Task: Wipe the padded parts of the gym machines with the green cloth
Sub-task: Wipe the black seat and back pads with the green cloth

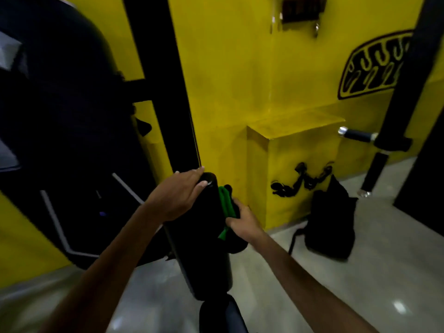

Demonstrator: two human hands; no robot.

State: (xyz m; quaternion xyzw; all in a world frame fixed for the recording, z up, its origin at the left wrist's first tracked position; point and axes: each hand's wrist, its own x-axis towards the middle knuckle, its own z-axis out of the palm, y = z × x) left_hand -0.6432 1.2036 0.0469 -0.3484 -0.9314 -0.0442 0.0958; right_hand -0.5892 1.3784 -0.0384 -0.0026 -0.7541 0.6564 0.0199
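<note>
A long black padded roller (204, 236) of a gym machine runs up the middle of the view. My left hand (179, 193) grips its far end, fingers curled over the top. My right hand (242, 221) holds the green cloth (225, 204) bunched against the roller's right side. Only a strip of the cloth shows between my fingers and the pad. A second dark pad (221, 313) sits below the roller at the bottom edge.
A black machine frame post (165, 80) and a large dark padded machine part (60, 104) stand at left. A yellow ledge (295, 150) juts from the yellow wall. A black bag (331, 224) sits on the grey floor; another machine's handle bar (358, 134) is at right.
</note>
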